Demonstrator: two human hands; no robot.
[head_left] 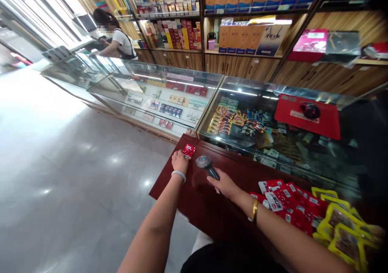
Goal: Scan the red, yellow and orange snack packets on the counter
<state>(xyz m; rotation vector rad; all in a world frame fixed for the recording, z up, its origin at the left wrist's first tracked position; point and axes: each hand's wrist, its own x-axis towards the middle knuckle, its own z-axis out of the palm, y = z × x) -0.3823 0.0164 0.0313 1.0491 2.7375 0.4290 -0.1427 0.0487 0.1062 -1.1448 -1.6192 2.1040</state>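
My left hand [179, 162], with a pale bangle at the wrist, is at the far left part of the dark red-brown table. Its fingers are closed at the lower left edge of a small red snack packet [189, 150], which has a white label on top. A grey and black handheld barcode scanner [203, 162] is in my right hand [226, 184], its handle wrapped by the fingers. The scanner's head points left, just beside the packet, with a small blue light on it. A gold bracelet circles my right wrist.
Red packets [292, 200] and yellow-edged clear packets [342, 224] lie piled at the table's right. Behind stands a glass counter [224, 87] with a red mat [327, 121] on it. A person [121, 40] is at the counter's far left. Shelves hold boxes [236, 38].
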